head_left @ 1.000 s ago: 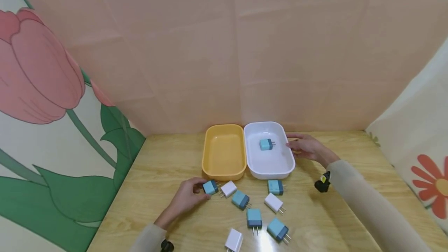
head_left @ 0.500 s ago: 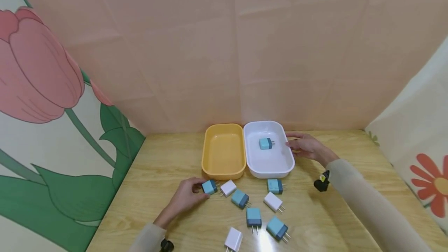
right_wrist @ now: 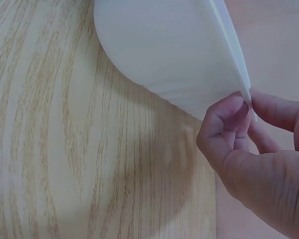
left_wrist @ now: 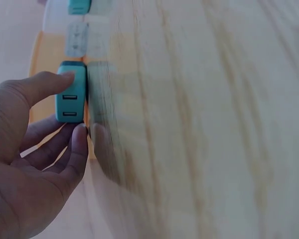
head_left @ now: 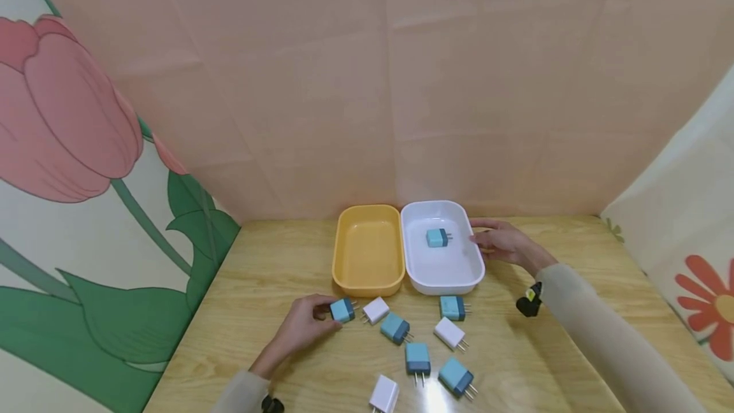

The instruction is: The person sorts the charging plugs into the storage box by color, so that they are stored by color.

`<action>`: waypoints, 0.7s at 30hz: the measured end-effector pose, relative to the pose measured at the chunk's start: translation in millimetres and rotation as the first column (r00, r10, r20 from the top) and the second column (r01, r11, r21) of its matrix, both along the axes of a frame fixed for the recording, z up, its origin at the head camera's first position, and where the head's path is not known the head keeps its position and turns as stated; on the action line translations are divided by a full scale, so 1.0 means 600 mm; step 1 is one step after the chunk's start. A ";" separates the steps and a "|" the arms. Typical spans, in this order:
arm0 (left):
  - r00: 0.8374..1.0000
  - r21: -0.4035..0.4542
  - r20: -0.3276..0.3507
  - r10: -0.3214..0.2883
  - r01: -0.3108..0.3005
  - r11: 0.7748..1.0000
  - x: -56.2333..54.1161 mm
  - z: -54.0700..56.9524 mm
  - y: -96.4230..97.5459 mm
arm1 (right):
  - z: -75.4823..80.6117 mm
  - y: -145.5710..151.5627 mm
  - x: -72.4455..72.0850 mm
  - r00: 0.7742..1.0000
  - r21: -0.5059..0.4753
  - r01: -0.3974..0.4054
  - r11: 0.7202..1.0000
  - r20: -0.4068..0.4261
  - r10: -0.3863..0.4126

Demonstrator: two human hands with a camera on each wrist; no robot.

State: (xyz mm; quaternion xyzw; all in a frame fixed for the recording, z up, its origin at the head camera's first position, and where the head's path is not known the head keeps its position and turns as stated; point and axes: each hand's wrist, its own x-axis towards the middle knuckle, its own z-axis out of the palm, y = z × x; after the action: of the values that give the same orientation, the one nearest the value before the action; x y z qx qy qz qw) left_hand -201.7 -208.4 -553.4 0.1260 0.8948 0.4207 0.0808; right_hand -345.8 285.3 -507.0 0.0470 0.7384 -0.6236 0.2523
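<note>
My left hand (head_left: 306, 324) pinches a two-tone blue USB wall charger (head_left: 342, 310) by its sides, just in front of the yellow tray (head_left: 339, 260). In the left wrist view, the thumb lies on the charger (left_wrist: 72, 94), a fingertip is at its lower end, and two USB ports face the camera. At the right, my right hand (head_left: 504, 244) grips the rim of the white tray (head_left: 466, 276); the right wrist view shows thumb and fingers on either side of that rim (right_wrist: 234, 55). One blue charger (head_left: 438, 238) lies inside the white tray.
On the wooden table (head_left: 275, 253) in front of the trays lie several more chargers, among them a white charger (head_left: 375, 310) beside the held one and a blue charger (head_left: 395, 328). The trays stand side by side against a pinkish backdrop (head_left: 309, 101).
The blue charger in my left hand has turned slightly and shifted a little left. My right hand stays on the white tray's rim.
</note>
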 end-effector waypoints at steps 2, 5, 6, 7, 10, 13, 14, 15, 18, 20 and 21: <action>1.000 0.003 0.003 -0.003 0.003 1.000 0.000 0.000 -0.001 | -0.002 0.000 0.000 1.000 -0.004 -0.002 1.000 -0.002 0.002; 1.000 0.001 -0.004 -0.007 0.007 1.000 0.000 0.000 -0.001 | -0.003 0.001 0.000 1.000 -0.003 -0.009 1.000 -0.007 0.009; 1.000 -0.002 -0.008 -0.009 0.009 1.000 0.000 0.000 -0.001 | -0.003 0.000 0.000 1.000 -0.003 -0.008 1.000 -0.007 0.008; 1.000 -0.006 -0.012 -0.011 0.011 1.000 0.000 0.000 -0.001 | -0.003 0.000 0.000 1.000 -0.002 -0.007 1.000 -0.007 0.007; 1.000 -0.010 -0.021 -0.018 0.017 1.000 0.000 0.001 0.001 | -0.002 0.000 0.000 1.000 -0.001 -0.002 1.000 -0.003 0.002; 0.999 -0.010 -0.027 -0.023 0.023 1.000 0.001 0.002 0.002 | 0.000 0.001 0.000 1.000 0.003 0.001 1.000 0.001 -0.001; 0.999 -0.007 -0.028 -0.024 0.024 1.000 0.001 0.002 0.002 | 0.001 0.001 0.001 1.000 0.005 0.001 1.000 0.002 -0.001; 0.999 -0.006 -0.030 -0.025 0.025 1.000 0.001 0.002 0.002 | 0.001 0.001 0.001 1.000 0.008 0.001 1.000 0.001 -0.001; 0.999 0.005 -0.033 -0.023 0.023 1.000 0.003 0.001 0.002 | 0.004 0.000 0.004 1.000 0.012 0.002 1.000 0.002 -0.002; 0.999 0.014 -0.036 -0.020 0.021 1.000 0.005 0.000 0.002 | 0.004 -0.002 0.004 1.000 0.014 0.017 1.000 0.009 -0.017; 0.999 0.016 -0.040 -0.021 0.021 1.000 0.006 -0.001 0.002 | 0.003 -0.001 0.004 1.000 0.014 0.016 1.000 0.010 -0.016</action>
State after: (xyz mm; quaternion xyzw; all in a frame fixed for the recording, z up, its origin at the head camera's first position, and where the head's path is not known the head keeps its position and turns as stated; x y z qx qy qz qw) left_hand -198.4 -207.1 -554.2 0.1444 0.8914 0.4244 0.0666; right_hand -343.6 284.7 -505.0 0.0577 0.7410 -0.6203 0.2507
